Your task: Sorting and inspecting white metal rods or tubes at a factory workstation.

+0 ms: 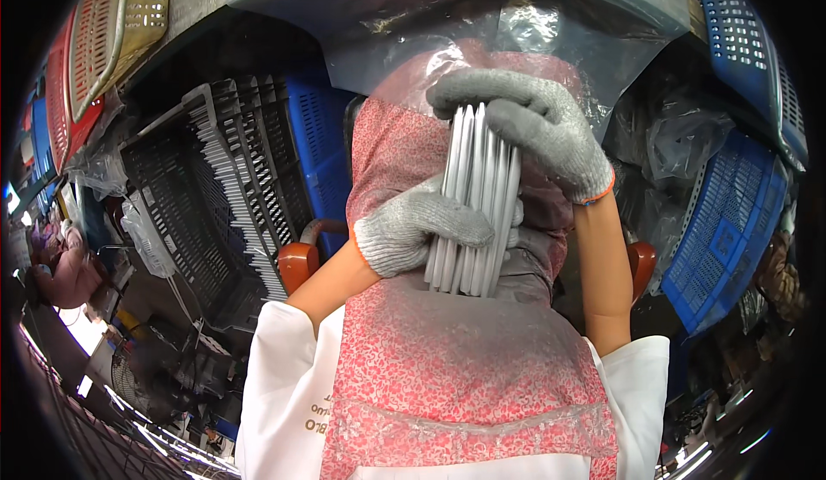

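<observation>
Head view: silver metal bars (476, 189), bundled just toward three o'clock of centre. Gloved left hand (422, 226) wraps its grip round them; gloved right hand (555, 132) cups their twelve-o'clock end, tightness unclear. Slackening could spill bars toward six o'clock.

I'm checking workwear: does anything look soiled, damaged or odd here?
Yes: the pink floral apron has a broad grey smudge below the metal strips, standing out against its brighter print. The fingers of the right glove look darkened compared with its paler cuff. I can't make out any tear.
</observation>
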Motion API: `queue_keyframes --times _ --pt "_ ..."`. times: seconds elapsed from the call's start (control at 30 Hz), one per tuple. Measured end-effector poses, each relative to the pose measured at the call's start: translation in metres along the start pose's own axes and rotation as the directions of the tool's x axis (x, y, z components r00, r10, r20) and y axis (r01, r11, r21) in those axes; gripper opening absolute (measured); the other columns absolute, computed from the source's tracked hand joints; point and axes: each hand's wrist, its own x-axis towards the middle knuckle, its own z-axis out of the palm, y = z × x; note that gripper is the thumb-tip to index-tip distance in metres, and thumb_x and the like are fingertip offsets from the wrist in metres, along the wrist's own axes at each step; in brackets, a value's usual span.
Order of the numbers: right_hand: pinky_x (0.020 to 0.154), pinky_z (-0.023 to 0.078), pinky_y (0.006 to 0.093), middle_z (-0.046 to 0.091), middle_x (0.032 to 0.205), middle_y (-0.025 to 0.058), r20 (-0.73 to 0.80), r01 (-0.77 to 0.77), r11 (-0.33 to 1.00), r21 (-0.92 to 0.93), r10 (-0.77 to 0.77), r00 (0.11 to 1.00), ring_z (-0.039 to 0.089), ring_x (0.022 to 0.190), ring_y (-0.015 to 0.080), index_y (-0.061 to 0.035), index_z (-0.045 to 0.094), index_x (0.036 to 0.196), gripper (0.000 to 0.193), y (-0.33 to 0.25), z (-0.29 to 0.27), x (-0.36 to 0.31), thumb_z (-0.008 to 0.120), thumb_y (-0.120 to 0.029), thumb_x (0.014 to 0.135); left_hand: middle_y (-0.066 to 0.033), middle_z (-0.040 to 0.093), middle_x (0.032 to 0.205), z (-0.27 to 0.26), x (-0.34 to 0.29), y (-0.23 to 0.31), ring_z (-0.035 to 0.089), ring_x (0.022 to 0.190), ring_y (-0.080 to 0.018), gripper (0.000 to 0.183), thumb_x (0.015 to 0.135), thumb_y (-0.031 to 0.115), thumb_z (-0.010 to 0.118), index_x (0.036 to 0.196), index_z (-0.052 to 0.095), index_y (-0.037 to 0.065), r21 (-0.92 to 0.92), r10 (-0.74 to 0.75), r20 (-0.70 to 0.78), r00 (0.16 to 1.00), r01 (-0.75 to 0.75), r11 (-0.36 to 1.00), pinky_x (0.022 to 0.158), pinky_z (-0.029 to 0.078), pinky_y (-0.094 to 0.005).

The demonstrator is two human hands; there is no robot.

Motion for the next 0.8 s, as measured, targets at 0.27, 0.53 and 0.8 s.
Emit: queue_keyframes --times 0.27,0.53,0.8 --pt "0.099 0.042 0.0371 0.057 0.121 0.021 0.009 -0.099 0.991 -0.088 0.1 0.995 0.053 0.116 0.0274 0.0094 0.051 0.123 0.079 0.001 0.003 -0.011 0.052 -0.059 0.084 -0.0269 0.043 0.134 -0.019 0.002 -0.015 0.048 0.119 -0.0431 0.08 0.07 0.021 0.069 0.138 0.033 0.0 -0.204 -0.03 0.235 0.972 0.079 0.976 0.1 0.04 -0.0549" --pt "0.1 0.042 0.0398 0.052 0.126 0.0215 -0.365 0.059 0.978 0.199 0.018 0.931 0.054 0.115 0.028 0.0069 0.039 0.133 0.076 0.017 -0.002 -0.011 0.057 -0.049 0.085 -0.0291 0.038 0.137 -0.01 0.006 0.013 0.043 0.123 -0.0461 0.099 0.066 0.035 0.076 0.143 0.023 0.002 -0.192 0.088 0.335 0.938 -0.023 0.981 0.101 0.036 -0.0583" --pt "0.088 0.046 0.0264 0.055 0.113 0.0082 -0.228 -0.089 0.963 0.255 0.149 0.962 0.054 0.102 0.0145 0.0021 0.03 0.141 0.081 -0.006 0.027 -0.026 0.069 -0.006 0.07 -0.0141 0.051 0.128 -0.082 -0.012 0.028 0.054 0.113 -0.0283 0.063 0.086 0.046 0.047 0.133 0.041 0.004 -0.288 0.476 0.233 0.848 -0.408 0.867 0.098 0.045 -0.0453"
